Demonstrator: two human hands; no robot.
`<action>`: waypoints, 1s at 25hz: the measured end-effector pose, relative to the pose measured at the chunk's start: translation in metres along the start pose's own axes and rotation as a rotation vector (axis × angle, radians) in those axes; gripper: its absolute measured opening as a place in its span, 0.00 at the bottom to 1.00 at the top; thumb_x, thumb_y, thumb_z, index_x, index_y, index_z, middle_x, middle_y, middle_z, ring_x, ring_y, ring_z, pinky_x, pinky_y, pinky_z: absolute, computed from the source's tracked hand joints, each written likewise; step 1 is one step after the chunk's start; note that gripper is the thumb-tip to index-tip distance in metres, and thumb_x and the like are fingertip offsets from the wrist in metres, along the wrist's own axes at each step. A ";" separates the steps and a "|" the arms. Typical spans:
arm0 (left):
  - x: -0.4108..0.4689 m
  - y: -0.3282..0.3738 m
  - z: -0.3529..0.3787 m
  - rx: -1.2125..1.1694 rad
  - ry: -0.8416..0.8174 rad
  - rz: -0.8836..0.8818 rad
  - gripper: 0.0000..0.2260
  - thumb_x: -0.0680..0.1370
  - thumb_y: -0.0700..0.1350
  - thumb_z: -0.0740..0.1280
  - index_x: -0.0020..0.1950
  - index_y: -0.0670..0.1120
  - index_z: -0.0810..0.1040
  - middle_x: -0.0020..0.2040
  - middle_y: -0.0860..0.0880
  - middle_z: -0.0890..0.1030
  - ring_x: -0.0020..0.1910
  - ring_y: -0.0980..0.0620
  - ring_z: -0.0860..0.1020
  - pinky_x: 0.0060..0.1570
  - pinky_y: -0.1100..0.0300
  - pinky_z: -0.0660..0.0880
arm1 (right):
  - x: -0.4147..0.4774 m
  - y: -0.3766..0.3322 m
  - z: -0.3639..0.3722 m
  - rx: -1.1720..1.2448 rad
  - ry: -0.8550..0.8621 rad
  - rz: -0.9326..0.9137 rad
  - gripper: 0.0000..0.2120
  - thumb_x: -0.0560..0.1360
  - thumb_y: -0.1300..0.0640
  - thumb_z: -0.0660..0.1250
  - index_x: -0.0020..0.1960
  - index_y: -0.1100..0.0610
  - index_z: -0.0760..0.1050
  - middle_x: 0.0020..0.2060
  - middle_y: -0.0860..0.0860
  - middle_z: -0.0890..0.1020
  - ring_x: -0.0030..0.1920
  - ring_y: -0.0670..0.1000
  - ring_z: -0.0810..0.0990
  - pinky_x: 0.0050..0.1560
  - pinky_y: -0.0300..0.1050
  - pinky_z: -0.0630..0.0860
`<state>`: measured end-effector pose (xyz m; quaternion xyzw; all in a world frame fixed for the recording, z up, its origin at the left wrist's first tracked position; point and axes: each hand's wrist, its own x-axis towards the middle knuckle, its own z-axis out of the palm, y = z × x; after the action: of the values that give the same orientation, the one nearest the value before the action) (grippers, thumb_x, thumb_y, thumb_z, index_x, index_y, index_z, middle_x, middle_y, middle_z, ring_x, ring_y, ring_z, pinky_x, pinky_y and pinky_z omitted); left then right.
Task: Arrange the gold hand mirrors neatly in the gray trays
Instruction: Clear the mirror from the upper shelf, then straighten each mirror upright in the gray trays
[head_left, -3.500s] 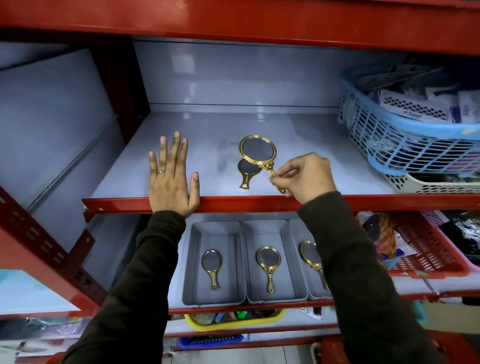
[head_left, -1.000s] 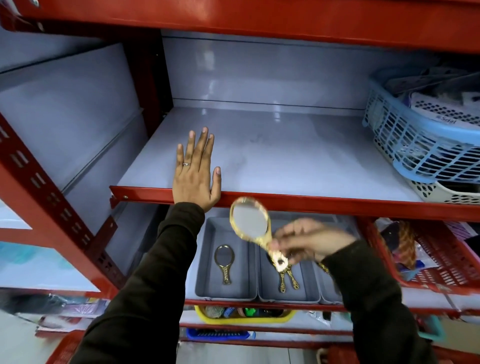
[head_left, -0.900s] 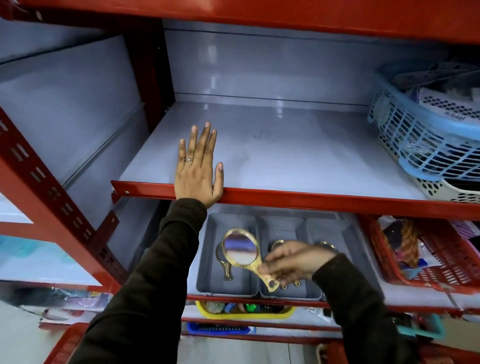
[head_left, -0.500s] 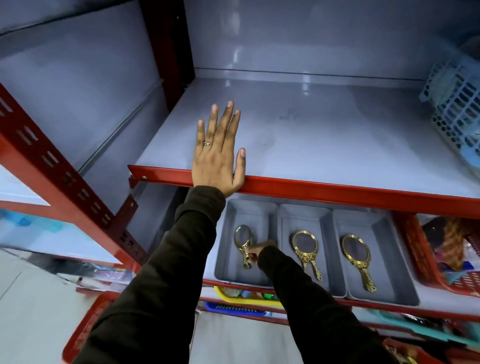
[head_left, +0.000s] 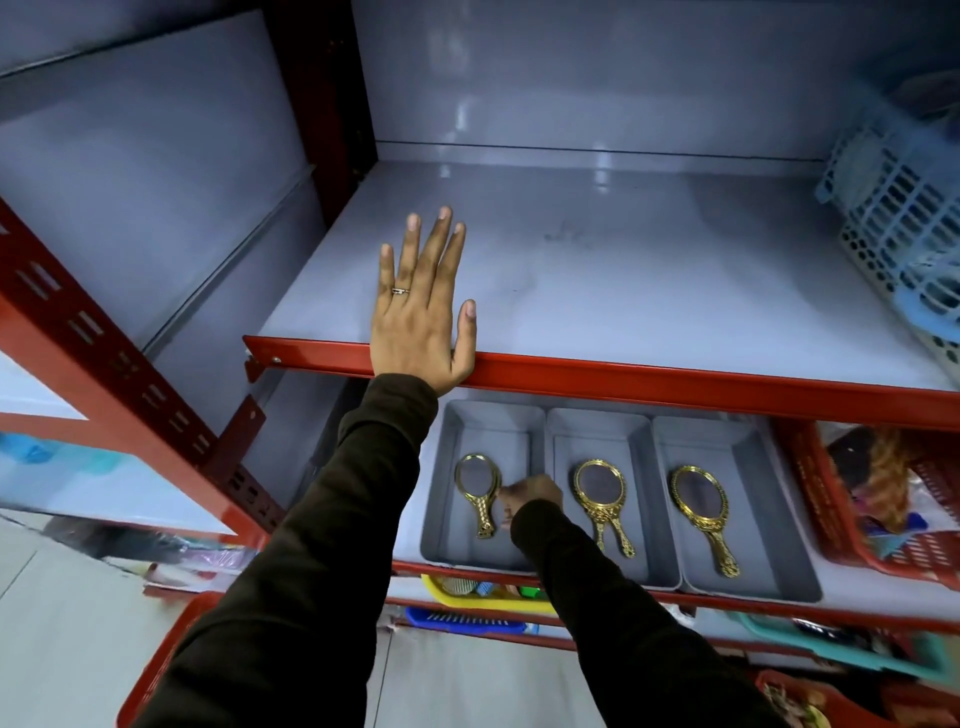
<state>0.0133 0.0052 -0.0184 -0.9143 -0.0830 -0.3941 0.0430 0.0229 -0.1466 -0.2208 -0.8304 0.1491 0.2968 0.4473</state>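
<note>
The left hand (head_left: 423, 317) lies flat, palm down, with fingers spread and straight on the grey upper shelf (head_left: 649, 280) at the centre-left of the frame, its heel over the shelf's red front edge (head_left: 675, 382); a ring sits on one finger, and the hand grips nothing. Below that edge, on the lower shelf, three gray trays stand side by side, touching. The right hand (head_left: 527, 499) reaches down into the left tray (head_left: 452, 488) in the lower middle of the frame, just beside the gold hand mirror (head_left: 477, 491) lying there with its round glass away from the viewer and its handle towards the viewer; the fingers are curled close to the mirror's rim, but whether they touch or pinch it cannot be told, since the sleeve and knuckles hide the fingertips. Behind that mirror's rim a second gold edge seems to show, though it is too close to separate clearly. The middle tray (head_left: 639, 467) holds a mirror (head_left: 600, 491) with two handles visible beneath it, fanned slightly apart, so two mirrors appear stacked. The right tray (head_left: 753, 467) holds a single mirror (head_left: 698, 504), tilted with its handle towards the lower right. A blue slatted basket (head_left: 898, 202) sits on the upper shelf at the right edge of the frame, and a red basket (head_left: 831, 509) stands just beside the right tray.
</note>
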 end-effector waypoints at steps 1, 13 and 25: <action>0.000 0.000 -0.002 -0.004 -0.009 -0.002 0.31 0.78 0.51 0.52 0.80 0.42 0.57 0.80 0.45 0.57 0.80 0.42 0.54 0.79 0.48 0.44 | -0.004 0.000 -0.008 0.096 -0.019 0.005 0.08 0.71 0.57 0.73 0.41 0.62 0.79 0.37 0.57 0.85 0.38 0.54 0.85 0.44 0.52 0.85; -0.036 0.047 -0.027 -0.136 -0.130 -0.074 0.29 0.80 0.51 0.52 0.80 0.45 0.55 0.81 0.46 0.53 0.81 0.44 0.49 0.79 0.44 0.41 | -0.046 0.042 -0.147 0.433 0.070 -0.119 0.05 0.73 0.63 0.70 0.39 0.59 0.78 0.36 0.59 0.80 0.36 0.57 0.79 0.42 0.56 0.81; -0.151 0.275 0.018 -0.866 -0.755 -0.303 0.22 0.83 0.52 0.50 0.75 0.49 0.66 0.73 0.48 0.70 0.72 0.52 0.69 0.71 0.62 0.65 | 0.001 0.118 -0.277 0.427 0.202 -0.026 0.03 0.72 0.60 0.70 0.42 0.59 0.82 0.35 0.56 0.82 0.37 0.58 0.81 0.42 0.48 0.78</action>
<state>-0.0248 -0.2797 -0.1448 -0.9035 -0.0537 -0.0414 -0.4231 0.0624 -0.4426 -0.1813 -0.7445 0.2416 0.1681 0.5992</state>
